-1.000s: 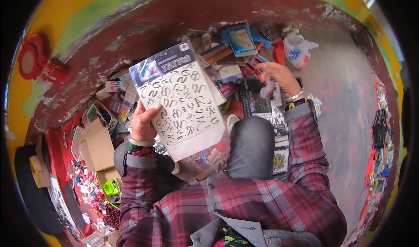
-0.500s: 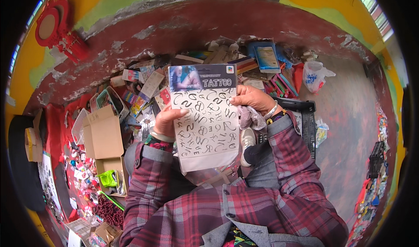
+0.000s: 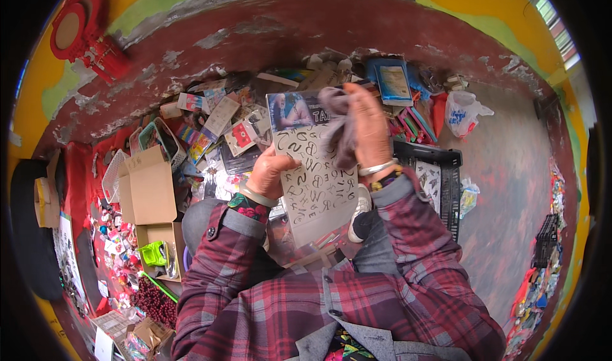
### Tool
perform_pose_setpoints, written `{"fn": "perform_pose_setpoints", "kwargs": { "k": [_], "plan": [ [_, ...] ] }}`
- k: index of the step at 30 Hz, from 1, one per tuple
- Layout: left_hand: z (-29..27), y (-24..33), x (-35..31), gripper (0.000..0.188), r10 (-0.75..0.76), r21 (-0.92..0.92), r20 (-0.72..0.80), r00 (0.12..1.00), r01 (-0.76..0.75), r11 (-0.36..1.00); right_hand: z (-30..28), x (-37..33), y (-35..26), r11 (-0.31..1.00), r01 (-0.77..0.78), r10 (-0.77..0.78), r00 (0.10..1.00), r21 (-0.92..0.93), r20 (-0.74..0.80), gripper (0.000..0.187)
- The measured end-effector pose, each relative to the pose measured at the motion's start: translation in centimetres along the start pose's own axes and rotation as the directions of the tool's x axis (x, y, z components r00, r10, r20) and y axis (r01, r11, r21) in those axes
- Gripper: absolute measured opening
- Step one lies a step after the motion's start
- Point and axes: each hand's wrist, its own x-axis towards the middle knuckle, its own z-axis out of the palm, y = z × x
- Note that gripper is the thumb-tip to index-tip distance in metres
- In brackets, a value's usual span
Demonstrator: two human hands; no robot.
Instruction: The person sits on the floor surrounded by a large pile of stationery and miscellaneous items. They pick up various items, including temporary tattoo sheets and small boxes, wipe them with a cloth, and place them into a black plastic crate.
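Observation:
My left hand (image 3: 271, 173) grips the left edge of a tattoo sheet (image 3: 312, 192), thumb on its front. The sheet is a flat, pale pack with curly black letters below a dark picture header. My right hand (image 3: 371, 128) holds a crumpled grey-purple cloth (image 3: 339, 122) against the pack's upper right, covering part of the header and letters. The right fingers are partly hidden by the cloth. Slightly tilted, the pack is held in front of me above my lap.
Left of me lie an open cardboard box (image 3: 152, 195), plastic baskets (image 3: 167, 141) and piled small goods. At right stands a black crate (image 3: 451, 189) with a patterned sheet inside. A white plastic bag (image 3: 464, 112) sits farther back. Mixed packages line the peeling wall (image 3: 255, 36).
My right hand has left the sheet's right edge and brought the cloth up onto its upper right. The sheet has shifted right and tilted, still in my left hand.

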Motion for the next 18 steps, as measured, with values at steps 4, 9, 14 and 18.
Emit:
{"fn": "perform_pose_setpoints", "kwargs": {
  "k": [4,9,14,18],
  "plan": [
    [0.4,-1.2,0.5,0.052,-0.012,-0.011,0.002,1.0,0.012,1.0,2.7,-2.6,2.6,0.896,0.242,-0.171,0.962,-0.373,0.211,0.039],
    [0.0,-2.6,0.7,0.044,-0.087,0.086,0.087,0.992,0.08,0.993,4.4,-3.8,-0.3,0.716,0.567,-0.382,0.807,-0.408,0.45,0.041],
    [0.2,-2.7,0.6,0.05,-0.096,0.107,0.152,0.984,0.08,0.991,3.0,-2.5,-0.3,0.543,0.735,-0.441,0.662,-0.407,0.606,0.04],
    [0.1,-1.7,0.4,0.057,-0.024,0.066,0.104,0.994,0.017,0.998,2.1,-1.6,1.1,0.548,0.634,-0.482,0.772,-0.545,0.414,0.037]
  ]
}}
